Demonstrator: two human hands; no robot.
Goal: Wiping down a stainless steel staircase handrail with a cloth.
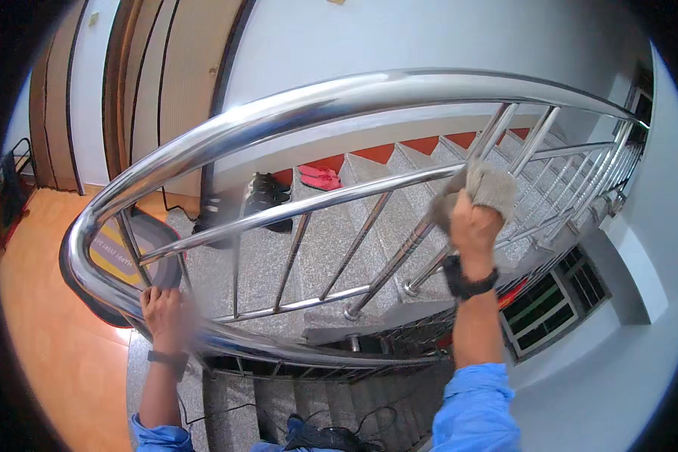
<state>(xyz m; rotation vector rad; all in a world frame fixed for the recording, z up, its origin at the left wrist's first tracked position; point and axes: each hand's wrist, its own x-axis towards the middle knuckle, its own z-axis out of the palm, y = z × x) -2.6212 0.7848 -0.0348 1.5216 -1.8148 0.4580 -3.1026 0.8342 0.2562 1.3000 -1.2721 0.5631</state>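
Observation:
My right hand (474, 229) grips a grey-beige cloth (492, 185), which is wrapped against a stainless steel post (395, 257) of the stair railing, just below its middle rail (339, 200). The cloth hides that part of the post. At the lower left, my left hand (166, 316) has its fingers curled over the polished steel handrail (339, 101) near its rounded bend. The side of this hand is blurred. Both wrists bear dark bands, and the blue sleeves are pushed up.
Beyond the railing, granite steps (327, 243) climb to the right, with pink slippers (320, 177) and black shoes (266, 195) on them. A doormat (158, 248) lies by the bend. Below, a black cable (231, 408) crosses the descending steps (277, 395). A window (548, 311) is at right.

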